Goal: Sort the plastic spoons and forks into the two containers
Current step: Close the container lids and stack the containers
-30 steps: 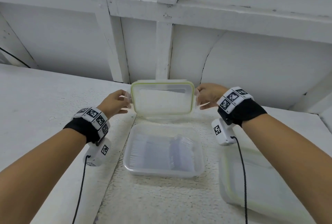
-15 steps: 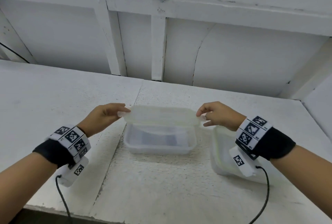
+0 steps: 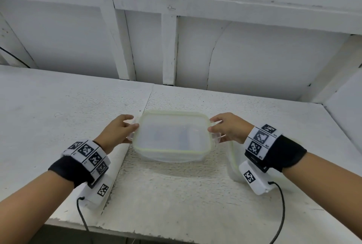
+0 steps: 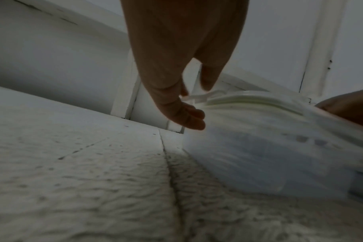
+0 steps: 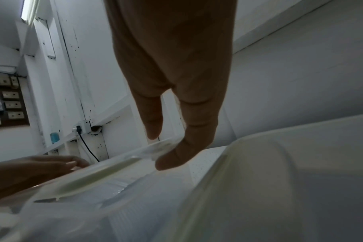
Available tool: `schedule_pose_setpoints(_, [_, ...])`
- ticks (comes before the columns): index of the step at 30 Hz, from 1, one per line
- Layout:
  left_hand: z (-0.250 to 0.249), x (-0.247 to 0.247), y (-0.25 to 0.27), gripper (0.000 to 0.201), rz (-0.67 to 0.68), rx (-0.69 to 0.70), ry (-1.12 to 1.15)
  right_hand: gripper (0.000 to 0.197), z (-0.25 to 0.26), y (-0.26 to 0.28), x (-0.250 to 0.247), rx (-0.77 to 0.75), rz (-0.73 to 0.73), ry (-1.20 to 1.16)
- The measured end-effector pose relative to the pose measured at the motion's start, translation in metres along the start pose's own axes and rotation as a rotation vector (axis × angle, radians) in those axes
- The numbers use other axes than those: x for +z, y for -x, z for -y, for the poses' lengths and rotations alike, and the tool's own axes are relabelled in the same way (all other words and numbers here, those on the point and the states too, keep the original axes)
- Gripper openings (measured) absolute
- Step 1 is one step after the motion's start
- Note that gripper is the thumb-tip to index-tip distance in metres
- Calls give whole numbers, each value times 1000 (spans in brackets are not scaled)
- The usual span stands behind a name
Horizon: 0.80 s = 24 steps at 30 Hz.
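A clear lid with a pale green seal [image 3: 172,136] lies flat on top of the clear container [image 3: 172,158] in the middle of the table. Plastic cutlery [image 3: 184,137] shows only as a bluish blur through the lid. My left hand [image 3: 119,130] pinches the lid's left side clip, seen close in the left wrist view with the fingertips [image 4: 189,117] against the lid's edge [image 4: 249,99]. My right hand [image 3: 229,128] pinches the right side clip [image 5: 155,147]. A second lidded container [image 3: 232,161] stands just to the right, mostly hidden behind my right wrist.
The white rough table [image 3: 176,194] ends at a front edge close to my forearms. A white panelled wall [image 3: 254,57] rises behind. The second container's lid [image 5: 280,163] fills the lower right of the right wrist view. Cables hang from both wrist cameras.
The lid went from upright behind the container to flat on top of it, both hands lowering with it. The head view has also shifted upward.
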<state>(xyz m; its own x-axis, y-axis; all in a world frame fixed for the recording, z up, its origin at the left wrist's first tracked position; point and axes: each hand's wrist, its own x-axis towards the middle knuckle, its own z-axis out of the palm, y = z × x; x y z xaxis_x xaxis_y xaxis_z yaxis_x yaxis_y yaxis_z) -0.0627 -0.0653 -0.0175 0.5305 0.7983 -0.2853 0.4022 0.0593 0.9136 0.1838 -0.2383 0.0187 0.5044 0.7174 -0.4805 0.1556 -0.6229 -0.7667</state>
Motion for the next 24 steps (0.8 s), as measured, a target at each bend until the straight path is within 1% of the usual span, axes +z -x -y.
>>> schedule_pose_setpoints(3, [-4, 2, -1, 18, 53, -63, 99, 35, 2, -2, 3, 19, -20, 13])
schedule_pose_setpoints(5, [-8, 3, 0, 11, 38, -82, 126, 35, 3, -3, 4, 42, -15, 6])
schedule_pose_setpoints(6, [-9, 3, 0, 8, 27, -87, 123, 36, 4, -3, 4, 48, -8, 6])
schedule_pose_setpoints(10, [-12, 1, 1, 10, 8, -119, 108, 34, 8, -4, 7, 64, -11, 15])
schedule_pose_setpoints(16, [-11, 1, -2, 3, 8, -157, 90, 36, 9, -6, 11, 91, -30, 30])
schedule_pose_setpoints(18, [-11, 0, -2, 8, 17, -164, 86, 35, 9, -7, 11, 100, -31, 29])
schedule_pose_setpoints(21, [-11, -2, -2, 25, -1, -185, 107, 31, 8, -7, 12, 108, -41, 41])
schedule_pose_setpoints(22, [-11, -2, -2, 27, -9, -187, 117, 31, 8, -7, 13, 108, -46, 58])
schedule_pose_setpoints(24, [-12, -2, -1, 24, -8, -183, 119, 31, 7, -6, 14, 104, -52, 98])
